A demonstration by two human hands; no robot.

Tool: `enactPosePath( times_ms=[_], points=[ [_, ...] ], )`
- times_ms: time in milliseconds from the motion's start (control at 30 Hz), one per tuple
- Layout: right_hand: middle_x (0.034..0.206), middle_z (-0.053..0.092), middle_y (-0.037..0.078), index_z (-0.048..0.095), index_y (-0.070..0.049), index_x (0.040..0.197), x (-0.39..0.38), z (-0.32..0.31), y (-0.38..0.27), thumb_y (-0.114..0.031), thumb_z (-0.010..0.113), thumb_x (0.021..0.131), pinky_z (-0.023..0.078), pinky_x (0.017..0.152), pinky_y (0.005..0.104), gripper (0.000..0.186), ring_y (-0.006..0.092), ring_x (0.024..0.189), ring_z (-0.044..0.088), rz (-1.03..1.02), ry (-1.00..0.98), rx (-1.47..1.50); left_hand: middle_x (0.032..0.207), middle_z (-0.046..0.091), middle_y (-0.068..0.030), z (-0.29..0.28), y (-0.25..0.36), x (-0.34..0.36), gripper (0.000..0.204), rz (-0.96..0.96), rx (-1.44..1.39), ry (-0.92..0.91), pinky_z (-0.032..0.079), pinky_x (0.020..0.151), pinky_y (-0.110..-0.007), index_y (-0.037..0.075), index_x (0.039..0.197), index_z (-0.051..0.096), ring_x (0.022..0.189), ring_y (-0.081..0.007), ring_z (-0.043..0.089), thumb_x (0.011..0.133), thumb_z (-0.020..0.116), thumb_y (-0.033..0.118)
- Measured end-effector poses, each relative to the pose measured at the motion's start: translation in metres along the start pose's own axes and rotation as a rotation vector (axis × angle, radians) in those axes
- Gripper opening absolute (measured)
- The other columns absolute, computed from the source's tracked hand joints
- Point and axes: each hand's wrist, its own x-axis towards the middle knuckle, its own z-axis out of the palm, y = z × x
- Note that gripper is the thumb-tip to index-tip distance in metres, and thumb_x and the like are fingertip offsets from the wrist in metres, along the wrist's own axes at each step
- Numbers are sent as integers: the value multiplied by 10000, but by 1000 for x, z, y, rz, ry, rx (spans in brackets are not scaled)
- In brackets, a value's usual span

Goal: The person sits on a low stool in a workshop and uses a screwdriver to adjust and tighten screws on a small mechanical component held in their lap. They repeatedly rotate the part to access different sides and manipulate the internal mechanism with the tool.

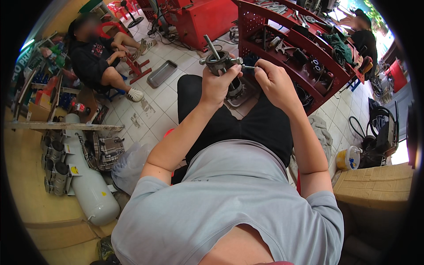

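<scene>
My left hand (215, 87) is wrapped round a dark metal puller (216, 66), which has a ring-shaped body and bolts sticking out at its sides. A long threaded rod (210, 45) rises tilted from its middle. Below that hand, a round dark metal part (236, 89) shows between my knees, partly hidden. My right hand (276, 83) is closed in a pinch on a thin metal rod (248, 66), whose other end reaches the bolt on the puller's right side. A metal tray (240, 101) lies on the floor under the parts, mostly covered from sight.
A red tool cart (304, 79) loaded with tools stands close at the right. A grey tray (162, 73) lies on the tiles ahead left, near a seated person (99, 55). At left lies a grey cylinder tank (92, 181); at right, a cardboard box (375, 185).
</scene>
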Motion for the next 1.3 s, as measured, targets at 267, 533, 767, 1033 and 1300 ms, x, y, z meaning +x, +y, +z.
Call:
enactPosePath(
  times_ms=[267,533,767,1033,1300],
  points=[
    [722,593,69,626,30,997,8,6,20,-148,510,860,434,587,322,253,139,631,528,-59,-59,491,826,639,-45,0,-1,2,290,-6,8,1,496,710,-269,13,1108,545,751,-142,634,844,663,27],
    [642,389,-78,554,-13,1218,9,7,24,-66,547,864,227,484,203,358,19,543,312,9,-171,805,836,641,-41,0,-1,1,270,-12,7,-2,498,706,-268,15,1095,558,750,-137,633,846,663,29],
    [662,414,-67,556,-36,1231,9,6,21,-50,576,850,289,532,204,382,23,599,361,-40,-172,735,791,636,-35,2,-5,1,127,-17,-76,89,503,677,-267,39,971,612,724,-123,624,862,665,77],
    [690,438,-66,575,-38,1214,9,6,22,-53,559,869,315,550,206,345,25,626,369,-8,-223,861,788,635,-30,1,-8,1,82,-17,-87,64,498,659,-257,48,935,625,723,-116,620,874,661,90],
    [710,445,-67,588,-31,1204,10,5,23,-48,531,891,261,526,202,318,15,603,330,-60,-212,830,801,637,-27,1,-8,0,114,-34,-79,38,499,671,-259,55,962,621,738,-114,620,873,675,102]
  ],
)
